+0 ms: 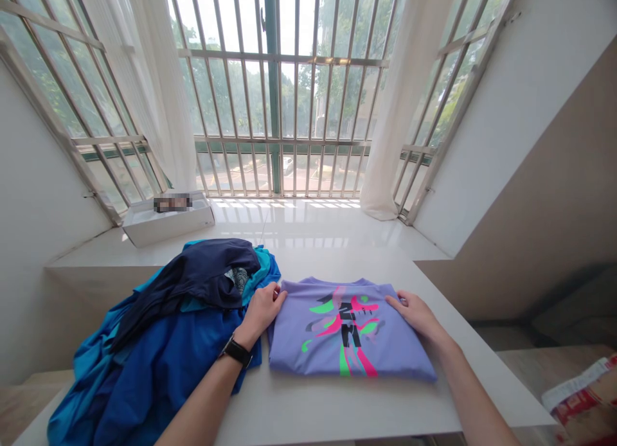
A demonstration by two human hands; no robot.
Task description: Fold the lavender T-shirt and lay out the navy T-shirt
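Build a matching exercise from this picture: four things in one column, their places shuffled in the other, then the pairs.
1. left hand
2. right hand
3. white box
4. blue clothes pile

A. on the window ledge, far left
B. on the right upper edge of the purple T-shirt
C. heaped on the table, left of the T-shirt
D. at the T-shirt's left upper corner, black watch on its wrist

Pairs: 1-D, 2-B, 3-A, 4-C
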